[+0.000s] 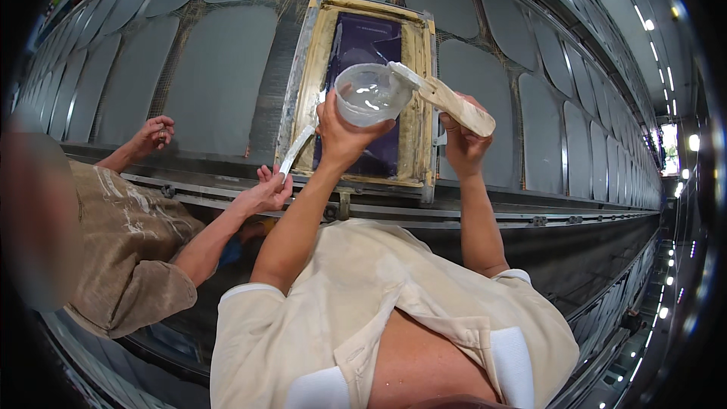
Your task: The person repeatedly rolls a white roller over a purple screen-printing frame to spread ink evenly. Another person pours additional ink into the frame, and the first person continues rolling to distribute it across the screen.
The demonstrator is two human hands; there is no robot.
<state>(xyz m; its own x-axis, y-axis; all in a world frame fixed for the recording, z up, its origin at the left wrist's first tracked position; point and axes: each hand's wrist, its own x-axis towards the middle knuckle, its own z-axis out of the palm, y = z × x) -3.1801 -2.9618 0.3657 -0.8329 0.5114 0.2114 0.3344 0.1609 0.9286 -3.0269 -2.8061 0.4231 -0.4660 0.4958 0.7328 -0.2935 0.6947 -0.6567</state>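
My left hand (344, 136) grips a translucent plastic tub (371, 95) from its near side, tilted so that its inside shows. Glossy, clear-looking material lies in it. In my right hand (466, 144) is a wooden-handled tool (458, 104); its flat, white-coated end points left and reaches the tub's right rim. Whether that end is a brush or a blade I cannot make out. Beneath both hands lies a rectangular printing screen frame (425, 136), with yellowish borders around a dark purple mesh panel (363, 34). The tub hides part of the panel.
At my left stands a co-worker in a brown shirt (144, 242), whose hand (265, 191) holds a pale flat strip (297, 148) at the frame's left edge. A long table with grey rounded panels (223, 68) extends both ways. A metal rail (575, 216) follows its near edge.
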